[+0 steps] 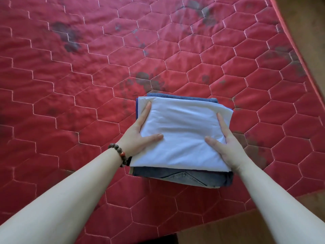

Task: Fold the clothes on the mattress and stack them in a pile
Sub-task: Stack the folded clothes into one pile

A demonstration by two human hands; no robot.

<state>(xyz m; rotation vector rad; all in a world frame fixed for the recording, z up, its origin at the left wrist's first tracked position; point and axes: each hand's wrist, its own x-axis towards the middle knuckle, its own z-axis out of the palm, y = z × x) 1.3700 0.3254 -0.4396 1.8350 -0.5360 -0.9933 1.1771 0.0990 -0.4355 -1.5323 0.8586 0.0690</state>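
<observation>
A folded white garment (pixel 182 131) lies on top of a pile of folded clothes on the red quilted mattress (pixel 70 85). Under it I see folded blue denim jeans (pixel 190 178) with a pocket showing at the near edge, and a darker blue cloth (pixel 184 98) peeking out at the far edge. My left hand (pixel 140 134) holds the white garment's left side, thumb on top and fingers along the edge. My right hand (pixel 226 147) holds its right side the same way. A beaded bracelet (pixel 119 154) sits on my left wrist.
The mattress has dark stains in several places and stretches far to the left and back. Its right edge (pixel 299 50) and near right corner border a wooden floor (pixel 307 18). No other loose clothes are in view.
</observation>
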